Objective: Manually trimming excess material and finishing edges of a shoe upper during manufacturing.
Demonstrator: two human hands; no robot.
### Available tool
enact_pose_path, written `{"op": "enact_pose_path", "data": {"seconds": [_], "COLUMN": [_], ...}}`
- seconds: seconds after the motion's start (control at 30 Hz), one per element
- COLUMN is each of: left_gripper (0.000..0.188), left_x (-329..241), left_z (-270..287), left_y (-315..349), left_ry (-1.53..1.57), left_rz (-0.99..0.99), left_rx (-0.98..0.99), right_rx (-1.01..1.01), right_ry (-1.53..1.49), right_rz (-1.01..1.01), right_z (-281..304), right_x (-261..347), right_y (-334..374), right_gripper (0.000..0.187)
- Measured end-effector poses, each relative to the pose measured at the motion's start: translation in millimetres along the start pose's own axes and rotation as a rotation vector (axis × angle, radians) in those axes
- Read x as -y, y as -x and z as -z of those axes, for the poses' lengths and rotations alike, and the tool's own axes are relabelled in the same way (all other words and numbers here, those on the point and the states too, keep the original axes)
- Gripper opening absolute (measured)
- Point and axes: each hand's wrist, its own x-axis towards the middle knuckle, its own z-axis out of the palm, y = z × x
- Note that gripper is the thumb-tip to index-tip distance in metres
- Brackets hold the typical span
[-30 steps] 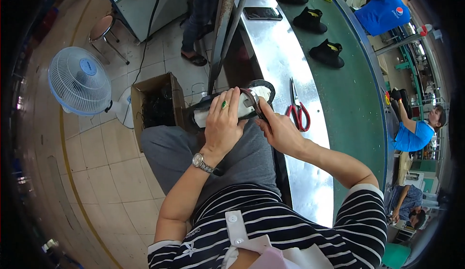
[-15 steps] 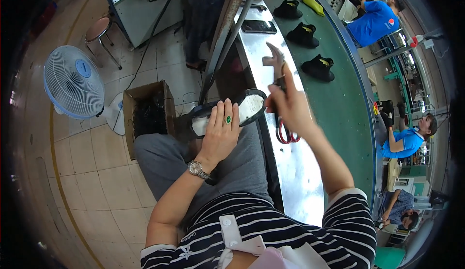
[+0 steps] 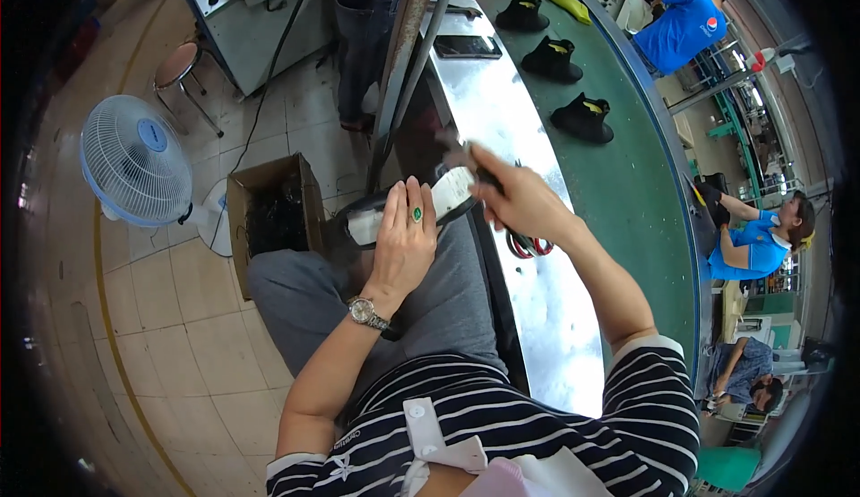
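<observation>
A dark shoe (image 3: 453,191) is lying with its whitish underside up across the person's lap (image 3: 457,291), close to the inner edge of the metal bench. The left hand (image 3: 405,244) is resting palm down across its middle, the fingers lying straight and close together and pointing away from the body; the thumb is hiding from view, so I cannot tell whether it is pinching the shoe's side. The left forearm is slanting up from the lower left, a wristwatch (image 3: 362,310) circling the wrist. The right hand (image 3: 521,200) is curling its fingers around the handle of a metal hand tool (image 3: 460,154), whose blurred head is hovering over or just beyond the shoe's right end; whether it is touching, I cannot tell. The right elbow is bending out to the side, the forearm angling up and inward over the metal bench (image 3: 563,345). Red-handled scissors (image 3: 530,248) are lying there, partly behind the right hand. Beyond, a green surface (image 3: 627,219) is carrying black footwear (image 3: 582,121), while a cardboard box (image 3: 313,194) is standing left of the shoe.
</observation>
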Motion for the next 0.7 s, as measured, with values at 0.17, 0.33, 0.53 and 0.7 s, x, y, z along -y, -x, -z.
{"op": "enact_pose_path", "data": {"seconds": [0.17,0.33,0.53,0.7], "left_gripper": [0.064,0.063,0.061,0.057], "left_x": [-9,-5,-7,-9], "left_z": [2,4,1,1], "left_y": [-4,4,0,4], "left_ry": [0.019,0.087,0.094,0.068], "left_rz": [-0.013,0.035,0.022,0.034], "left_rx": [-0.024,-0.012,-0.031,-0.057], "right_rx": [-0.108,-0.055,-0.080,-0.322], "right_ry": [-0.012,0.052,0.411,-0.024], "right_rz": [-0.127,0.028,0.187,0.114], "right_z": [-34,-12,-29,-26], "right_x": [-25,-1,-27,2], "right_y": [2,7,-5,7], "right_gripper": [0.059,0.065,0.062,0.063]}}
